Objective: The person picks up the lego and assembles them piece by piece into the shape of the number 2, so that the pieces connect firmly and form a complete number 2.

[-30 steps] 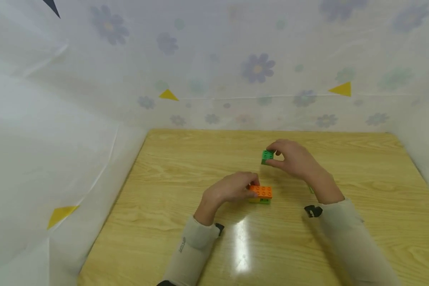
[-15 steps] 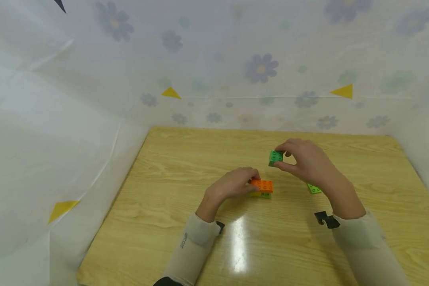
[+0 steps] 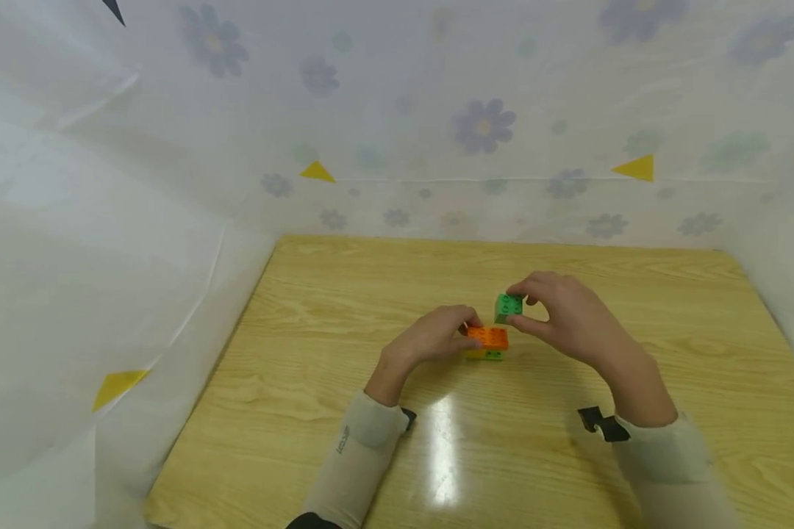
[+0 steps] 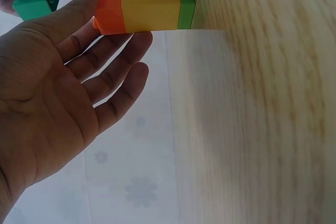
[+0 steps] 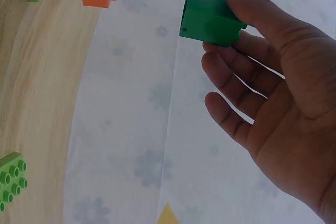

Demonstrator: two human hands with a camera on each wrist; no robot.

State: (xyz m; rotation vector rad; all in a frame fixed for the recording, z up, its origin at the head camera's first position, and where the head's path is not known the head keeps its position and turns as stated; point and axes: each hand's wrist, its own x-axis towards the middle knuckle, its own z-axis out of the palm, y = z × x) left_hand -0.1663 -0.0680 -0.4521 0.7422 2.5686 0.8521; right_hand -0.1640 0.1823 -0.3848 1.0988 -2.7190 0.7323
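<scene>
My left hand (image 3: 434, 336) pinches an orange brick (image 3: 492, 338) between thumb and fingers. That brick tops a stack with a yellow brick (image 4: 151, 2) in the middle and a light green piece (image 4: 186, 1) at the bottom, by the tabletop. In my right hand (image 3: 572, 317), thumb and fingers pinch a darker green brick (image 3: 507, 308), raised just behind and slightly right of the stack. Its underside corner shows in the right wrist view (image 5: 207, 11), apart from the orange brick. The other fingers of both hands are loosely bent.
A loose light green studded piece (image 5: 11, 178) lies on the wooden table (image 3: 344, 294); in the head view the right arm hides it. A white flowered sheet (image 3: 397, 110) with yellow triangles encloses the table's back and sides.
My right hand shifted right with the green brick, then came down closer to the stack. The left hand kept its grip on the orange brick, and the stack moved slightly away from me.
</scene>
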